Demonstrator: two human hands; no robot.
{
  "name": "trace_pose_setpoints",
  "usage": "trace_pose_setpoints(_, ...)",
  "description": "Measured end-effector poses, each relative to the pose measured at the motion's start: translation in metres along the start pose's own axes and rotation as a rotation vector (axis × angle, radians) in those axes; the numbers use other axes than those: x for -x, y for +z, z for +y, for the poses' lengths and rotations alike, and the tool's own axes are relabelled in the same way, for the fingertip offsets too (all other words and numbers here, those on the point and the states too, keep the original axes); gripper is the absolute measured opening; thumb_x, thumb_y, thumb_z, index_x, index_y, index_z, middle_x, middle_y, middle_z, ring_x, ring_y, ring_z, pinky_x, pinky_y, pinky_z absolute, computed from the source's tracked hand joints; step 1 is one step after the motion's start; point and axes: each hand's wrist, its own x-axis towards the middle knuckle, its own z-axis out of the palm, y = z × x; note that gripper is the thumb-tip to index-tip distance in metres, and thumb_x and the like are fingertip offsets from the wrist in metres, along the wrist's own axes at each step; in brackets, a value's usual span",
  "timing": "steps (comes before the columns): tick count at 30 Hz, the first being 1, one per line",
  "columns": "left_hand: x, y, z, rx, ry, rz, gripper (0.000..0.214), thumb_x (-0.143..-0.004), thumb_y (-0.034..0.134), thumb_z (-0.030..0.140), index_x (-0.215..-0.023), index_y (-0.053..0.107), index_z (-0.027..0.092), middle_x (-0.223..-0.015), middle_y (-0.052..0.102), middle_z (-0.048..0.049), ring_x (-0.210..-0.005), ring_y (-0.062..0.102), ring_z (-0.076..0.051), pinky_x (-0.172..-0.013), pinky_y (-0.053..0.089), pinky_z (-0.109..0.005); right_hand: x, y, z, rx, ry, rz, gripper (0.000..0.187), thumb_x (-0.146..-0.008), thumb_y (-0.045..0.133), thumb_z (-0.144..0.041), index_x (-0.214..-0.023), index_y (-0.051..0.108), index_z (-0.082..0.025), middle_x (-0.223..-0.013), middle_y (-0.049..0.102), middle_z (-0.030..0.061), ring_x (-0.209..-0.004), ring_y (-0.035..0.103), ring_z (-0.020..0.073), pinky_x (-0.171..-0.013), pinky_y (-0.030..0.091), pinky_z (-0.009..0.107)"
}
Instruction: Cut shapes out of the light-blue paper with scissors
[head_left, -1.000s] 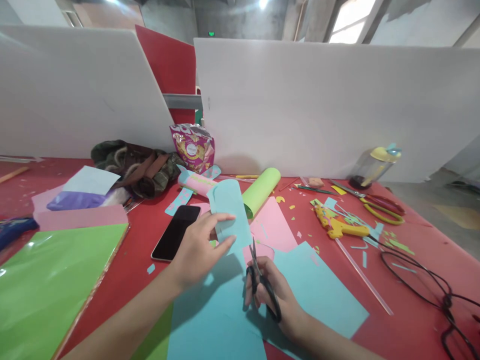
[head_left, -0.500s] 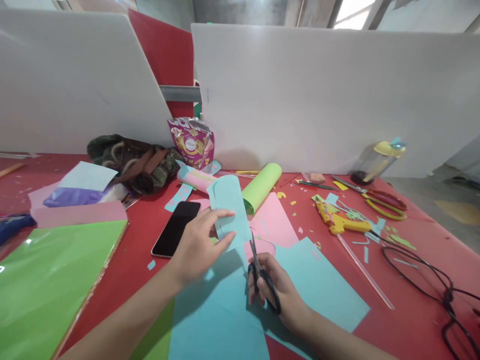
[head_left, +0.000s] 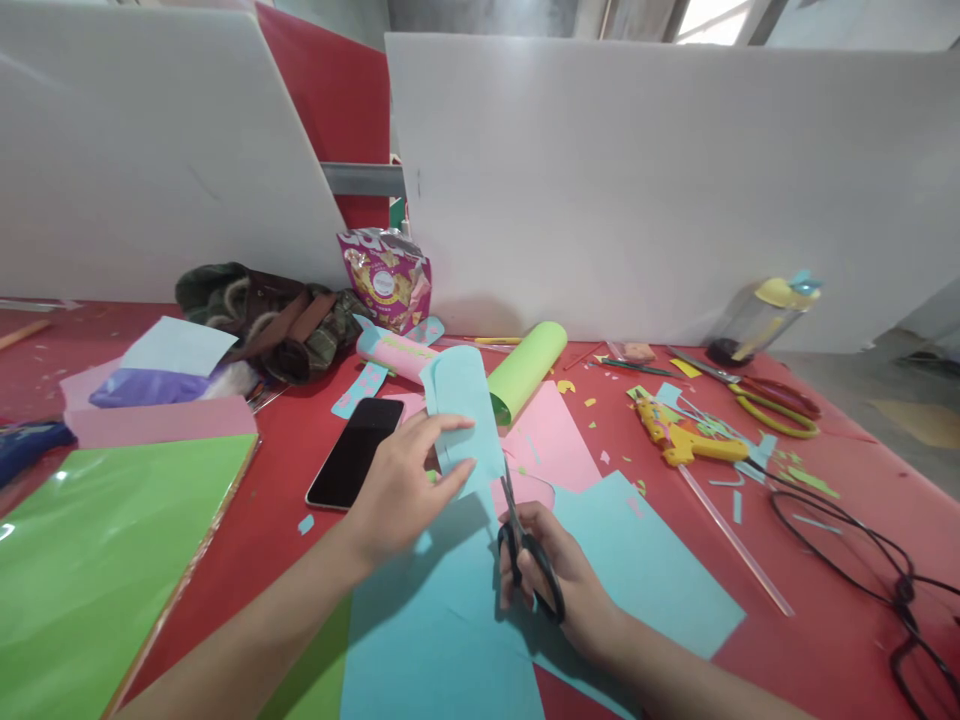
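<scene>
Firmly closed: right hand (head_left: pixel 559 580) around black scissors (head_left: pixel 521 545), left hand (head_left: pixel 397 490) pinching blue paper (head_left: pixel 465 410)

light blue paper (head_left: pixel 465 420) curled upright, black scissors (head_left: pixel 525 545) cutting its edge

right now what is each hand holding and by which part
The left hand pinches the light blue round-topped paper strip near its middle; the right hand holds the black-handled scissors by their finger loops.
</scene>
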Motion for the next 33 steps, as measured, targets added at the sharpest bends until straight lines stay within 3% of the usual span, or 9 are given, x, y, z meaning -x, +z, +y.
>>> trace_pose_setpoints(11, 0.0004, -0.0020, 0.0048, -0.036, 0.019, -0.015, 0.021, -0.072, 0.057, 0.019, -0.093, 0.057, 0.017, -0.078, 0.060, -0.0014, -0.053, 0.049, -0.010, -0.046, 0.041, -0.020, 0.0005, -0.0002, 0.0012, -0.069, -0.034, -0.006, 0.045, -0.068, 0.055, -0.058, -0.087, 0.040, -0.020, -0.062, 0.044, -0.0056, -0.049, 0.049, 0.0090, -0.051, 0.040, 0.026)
trace_pose_setpoints(25, 0.0021, 0.0026, 0.0018, 0.030, 0.001, -0.020, 0.022, -0.072, 0.057, 0.019, -0.094, 0.057, 0.017, -0.077, 0.058, -0.0008, -0.049, 0.045, -0.008, -0.049, 0.043, -0.020, 0.0023, 0.0013, 0.0025, -0.093, -0.051, 0.014, 0.044, -0.069, 0.057, -0.055, -0.089, 0.041, -0.019, -0.062, 0.046, -0.0057, -0.046, 0.048, 0.0075, -0.048, 0.039, 0.023)
trace_pose_setpoints(33, 0.0035, 0.0036, 0.0021, 0.030, 0.002, -0.002, 0.022, -0.073, 0.057, 0.020, -0.095, 0.057, 0.016, -0.082, 0.059, -0.0028, -0.058, 0.052, -0.010, -0.053, 0.046, -0.021, 0.0023, 0.0001, 0.0025, -0.084, -0.062, 0.031, 0.043, -0.068, 0.056, -0.056, -0.087, 0.041, -0.020, -0.062, 0.045, -0.0058, -0.046, 0.049, 0.0076, -0.046, 0.038, 0.023)
